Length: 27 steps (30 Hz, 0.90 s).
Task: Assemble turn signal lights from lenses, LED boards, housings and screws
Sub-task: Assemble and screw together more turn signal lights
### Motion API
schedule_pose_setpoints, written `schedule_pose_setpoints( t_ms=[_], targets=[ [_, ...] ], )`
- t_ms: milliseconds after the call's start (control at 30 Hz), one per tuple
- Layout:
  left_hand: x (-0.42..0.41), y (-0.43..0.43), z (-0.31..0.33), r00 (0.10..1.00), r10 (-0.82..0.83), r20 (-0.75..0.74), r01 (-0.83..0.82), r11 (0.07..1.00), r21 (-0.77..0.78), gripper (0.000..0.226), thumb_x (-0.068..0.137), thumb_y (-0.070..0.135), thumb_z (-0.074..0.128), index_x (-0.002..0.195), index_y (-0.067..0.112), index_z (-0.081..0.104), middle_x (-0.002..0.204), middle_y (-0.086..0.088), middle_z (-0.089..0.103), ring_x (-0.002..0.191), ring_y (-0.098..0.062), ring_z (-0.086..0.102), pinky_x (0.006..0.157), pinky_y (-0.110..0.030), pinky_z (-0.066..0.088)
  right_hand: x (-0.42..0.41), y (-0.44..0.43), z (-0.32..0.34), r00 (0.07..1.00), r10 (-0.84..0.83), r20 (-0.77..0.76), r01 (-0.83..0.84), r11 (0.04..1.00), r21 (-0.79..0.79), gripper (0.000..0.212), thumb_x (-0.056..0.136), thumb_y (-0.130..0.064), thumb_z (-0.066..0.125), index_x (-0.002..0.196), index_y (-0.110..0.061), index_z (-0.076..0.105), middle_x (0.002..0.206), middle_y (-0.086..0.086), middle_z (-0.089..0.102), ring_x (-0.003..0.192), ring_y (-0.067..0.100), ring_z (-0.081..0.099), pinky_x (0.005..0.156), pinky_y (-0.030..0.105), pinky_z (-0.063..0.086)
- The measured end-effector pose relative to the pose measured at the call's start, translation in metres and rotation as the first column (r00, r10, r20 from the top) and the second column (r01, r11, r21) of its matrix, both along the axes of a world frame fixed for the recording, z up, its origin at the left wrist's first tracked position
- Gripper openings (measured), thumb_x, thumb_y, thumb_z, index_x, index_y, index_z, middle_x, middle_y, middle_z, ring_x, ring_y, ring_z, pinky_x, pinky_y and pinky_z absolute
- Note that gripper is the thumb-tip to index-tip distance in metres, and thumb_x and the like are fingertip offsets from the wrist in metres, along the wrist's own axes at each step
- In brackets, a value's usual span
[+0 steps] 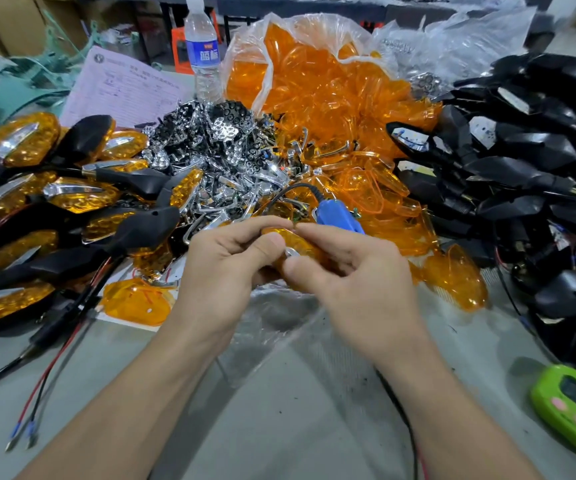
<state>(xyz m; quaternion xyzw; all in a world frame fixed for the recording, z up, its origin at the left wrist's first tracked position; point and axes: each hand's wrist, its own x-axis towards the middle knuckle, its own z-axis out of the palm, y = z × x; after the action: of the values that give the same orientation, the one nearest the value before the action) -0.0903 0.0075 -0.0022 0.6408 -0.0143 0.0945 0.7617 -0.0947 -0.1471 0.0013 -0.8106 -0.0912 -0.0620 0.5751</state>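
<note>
The table [297,427] was heaped with parts [210,150]; a blue tool [340,216] sat behind the lens [305,244] your left hand [224,268] and right hand [359,282] pinched.

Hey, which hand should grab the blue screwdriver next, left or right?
Right, probably. Both hands hold the orange lens, but the blue screwdriver lies just beyond the right hand; the left hand sits farther away and could steady the lens alone.
</note>
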Motion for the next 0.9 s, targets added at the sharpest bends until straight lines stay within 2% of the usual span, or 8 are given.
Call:
schedule_pose_setpoints(
  t_ms=[100,200,300,367,500,667,800,900],
  targets=[
    [0.001,0.002,0.001,0.992,-0.125,0.021,0.125,0.991,-0.046,0.017,0.09,0.011,0.07,0.104,0.004,0.077,0.103,-0.022,0.075,0.089,-0.038,0.072,0.07,-0.037,0.062,0.01,-0.015,0.003,0.98,0.127,-0.152,-0.106,0.985,0.136,0.062,0.073,-0.043,0.083,0.132,-0.03,0.068,0.11,-0.011,0.079,0.105,0.009,0.074,0.098,0.044,0.058],
    [0.002,0.006,0.003,0.973,-0.227,0.035,0.23,0.967,-0.108,0.029,0.09,0.015,0.062,0.111,0.0,0.074,0.114,-0.028,0.072,0.099,-0.046,0.069,0.079,-0.044,0.063,0.009,-0.018,0.003,0.979,0.176,-0.103,-0.152,0.966,0.21,0.056,0.073,-0.043,0.085,0.125,-0.027,0.074,0.106,-0.005,0.08,0.102,0.018,0.077,0.096,0.048,0.059],
    [0.005,0.012,0.007,0.948,-0.315,0.038,0.318,0.941,-0.12,0.025,0.084,0.023,0.071,0.105,0.015,0.082,0.113,-0.014,0.077,0.101,-0.03,0.073,0.08,-0.036,0.061,0.004,-0.015,0.004,0.991,0.124,-0.055,-0.105,0.959,0.262,0.051,0.069,-0.034,0.089,0.118,-0.031,0.077,0.105,-0.009,0.08,0.101,0.013,0.077,0.094,0.043,0.06],
    [0.006,0.014,0.009,0.929,-0.369,0.037,0.371,0.922,-0.114,0.026,0.084,0.023,0.074,0.108,0.019,0.082,0.113,-0.011,0.078,0.102,-0.024,0.074,0.081,-0.033,0.061,0.0,-0.013,0.004,0.998,0.047,-0.048,-0.034,0.97,0.241,0.052,0.062,-0.035,0.093,0.111,-0.038,0.076,0.1,-0.014,0.08,0.096,0.009,0.077,0.091,0.039,0.061],
    [0.003,0.012,0.008,0.952,-0.305,0.002,0.304,0.949,-0.081,0.035,0.081,0.026,0.072,0.111,0.012,0.08,0.109,-0.026,0.074,0.092,-0.03,0.072,0.076,-0.034,0.062,-0.005,-0.013,0.008,0.999,-0.05,0.009,0.049,0.993,0.109,0.048,0.066,-0.031,0.097,0.111,-0.035,0.08,0.089,-0.019,0.079,0.083,0.004,0.077,0.082,0.036,0.063],
    [0.002,0.009,0.008,0.966,-0.255,0.029,0.257,0.964,-0.073,0.029,0.072,0.026,0.08,0.099,0.017,0.084,0.093,-0.013,0.079,0.08,-0.022,0.075,0.066,-0.027,0.06,-0.006,-0.013,0.009,0.998,-0.057,0.02,0.056,0.997,0.054,0.046,0.068,-0.033,0.095,0.111,-0.034,0.081,0.091,-0.021,0.079,0.085,-0.002,0.075,0.083,0.03,0.062],
    [0.002,0.008,0.007,0.974,-0.226,0.017,0.227,0.971,-0.073,0.032,0.071,0.025,0.076,0.099,0.01,0.082,0.09,-0.013,0.079,0.079,-0.023,0.076,0.065,-0.027,0.061,-0.007,-0.013,0.008,0.998,-0.044,0.045,0.043,0.998,0.034,0.037,0.072,-0.033,0.093,0.106,-0.039,0.081,0.085,-0.027,0.076,0.083,-0.003,0.074,0.079,0.022,0.06],
    [0.002,0.007,0.007,0.986,-0.169,0.005,0.169,0.985,-0.045,0.03,0.069,0.026,0.077,0.094,0.01,0.083,0.086,-0.015,0.079,0.075,-0.024,0.076,0.061,-0.028,0.061,-0.003,-0.015,0.008,1.0,0.015,0.002,-0.015,1.0,-0.003,0.029,0.075,-0.035,0.091,0.101,-0.04,0.08,0.082,-0.025,0.077,0.076,-0.004,0.072,0.07,0.016,0.054]
  ],
)
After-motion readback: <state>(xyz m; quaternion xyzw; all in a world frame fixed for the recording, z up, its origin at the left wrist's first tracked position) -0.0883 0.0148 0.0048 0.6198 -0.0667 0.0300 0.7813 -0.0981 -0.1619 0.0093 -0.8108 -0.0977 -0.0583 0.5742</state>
